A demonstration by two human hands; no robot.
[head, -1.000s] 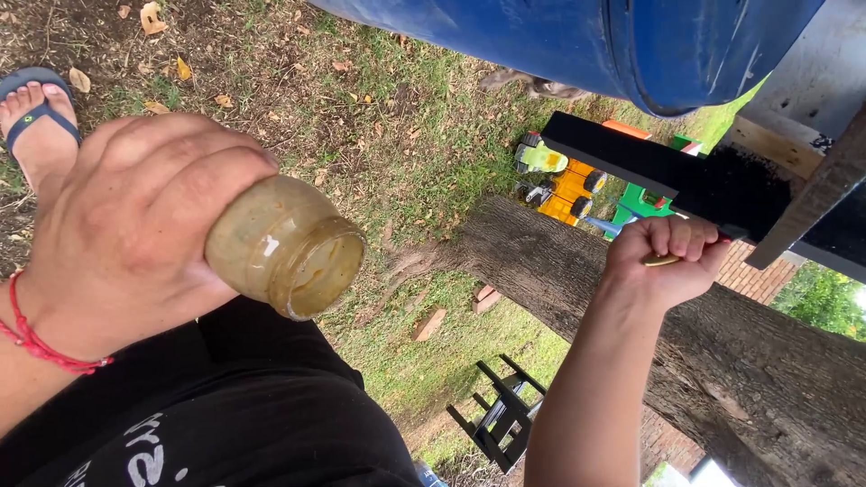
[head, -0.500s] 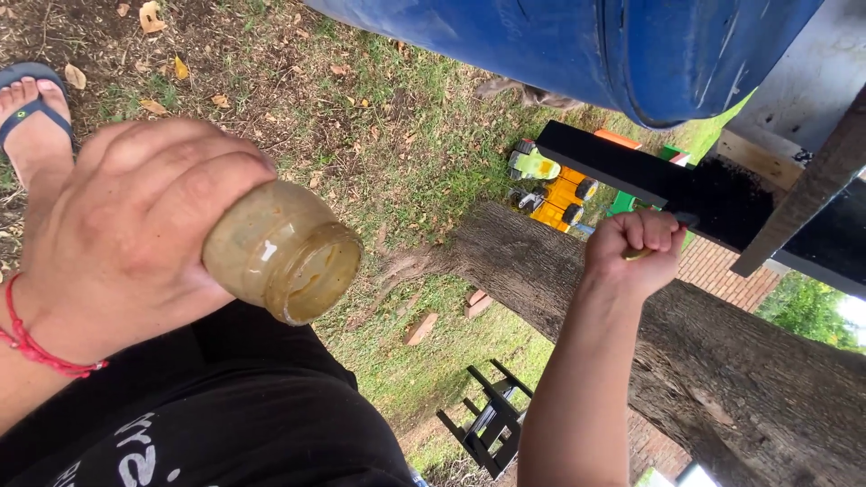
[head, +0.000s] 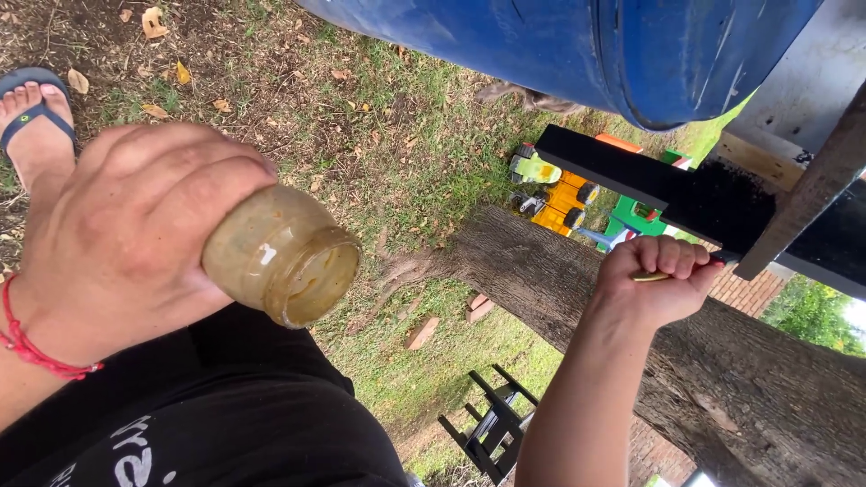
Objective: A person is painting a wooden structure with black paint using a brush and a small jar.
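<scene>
My left hand (head: 135, 234) grips a glass jar (head: 284, 257) smeared inside with brownish residue. The jar is tilted, its open mouth facing right and slightly down, with no lid on it. My right hand (head: 654, 280) is raised at the right, fist closed around a thin yellowish handle (head: 651, 275) whose dark end reaches toward a black board (head: 649, 176). What the handle belongs to is hidden by my fingers. A red cord bracelet (head: 27, 347) circles my left wrist.
A big blue barrel (head: 559, 45) lies across the top. A thick tree trunk (head: 722, 379) runs below my right hand. Grass with dry leaves, a colourful toy truck (head: 555, 194), a dark chair (head: 492, 428) and my sandalled foot (head: 36, 126) are around.
The view has shifted slightly; the jar sits a little lower and more to the centre. My right fist holds the same grip by the black board.
</scene>
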